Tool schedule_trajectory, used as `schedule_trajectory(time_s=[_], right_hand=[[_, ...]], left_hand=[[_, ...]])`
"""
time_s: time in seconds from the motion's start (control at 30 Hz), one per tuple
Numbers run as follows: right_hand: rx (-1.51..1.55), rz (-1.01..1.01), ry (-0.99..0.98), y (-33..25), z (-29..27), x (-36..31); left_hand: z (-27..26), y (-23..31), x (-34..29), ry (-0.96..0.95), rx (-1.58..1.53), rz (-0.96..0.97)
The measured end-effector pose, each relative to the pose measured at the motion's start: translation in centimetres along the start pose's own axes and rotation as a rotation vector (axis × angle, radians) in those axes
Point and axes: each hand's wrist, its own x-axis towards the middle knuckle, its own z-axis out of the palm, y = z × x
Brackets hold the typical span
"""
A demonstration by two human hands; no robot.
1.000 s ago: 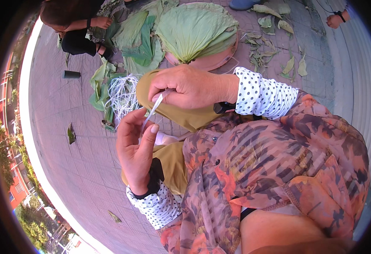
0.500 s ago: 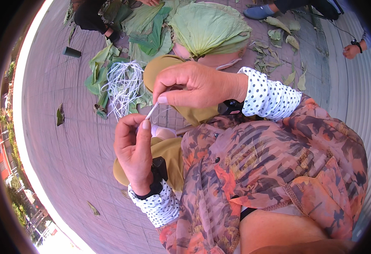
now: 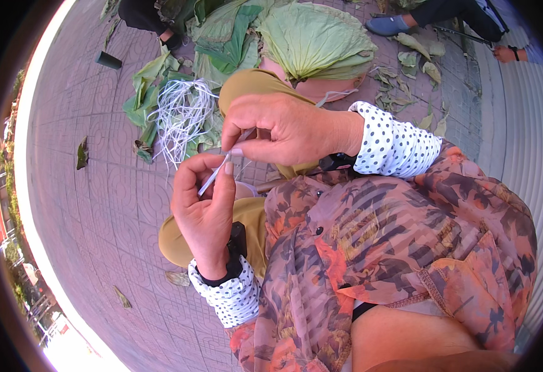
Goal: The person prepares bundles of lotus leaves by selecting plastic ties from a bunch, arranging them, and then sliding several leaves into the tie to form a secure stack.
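A thin white string runs between my two hands. My left hand pinches it between thumb and forefinger. Just above, my right hand grips the string too, its thumb and forefinger pressed together close to the left fingertips. Beyond my hands lies a loose tangle of white strings on green leaves. A large, wide green leaf covers a pinkish rounded thing, with a pale tie beside it. How the string is looped at my fingertips is too small to tell.
Large green leaves spread over the paving. Dry leaf scraps lie to the right, and a dark cylinder at far left. Another person's blue shoe and hand show at upper right; another's dark-clad leg at upper left.
My hands have come closer together, the left fingertips rising to meet the right on the string. At upper right, the other person's hand has moved up.
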Motion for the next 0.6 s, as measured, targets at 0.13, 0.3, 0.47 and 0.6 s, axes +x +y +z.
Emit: schedule_trajectory(time_s=[0.13,0.3,0.47,0.6], right_hand=[[0.006,-0.012,-0.05,0.1,0.3,-0.2],[-0.054,-0.042,-0.045,0.3,0.3,-0.5],[-0.064,-0.018,-0.012,0.3,0.5,-0.7],[0.025,0.056,0.006,0.3,0.8,-0.8]], left_hand=[[0.4,-0.3,-0.2,0.027,-0.025,-0.008],[0.5,-0.7,-0.3,0.022,0.01,0.001],[0.9,-0.6,-0.5,0.007,0.02,-0.025],[1.1,-0.7,-0.4,0.003,0.004,-0.026]])
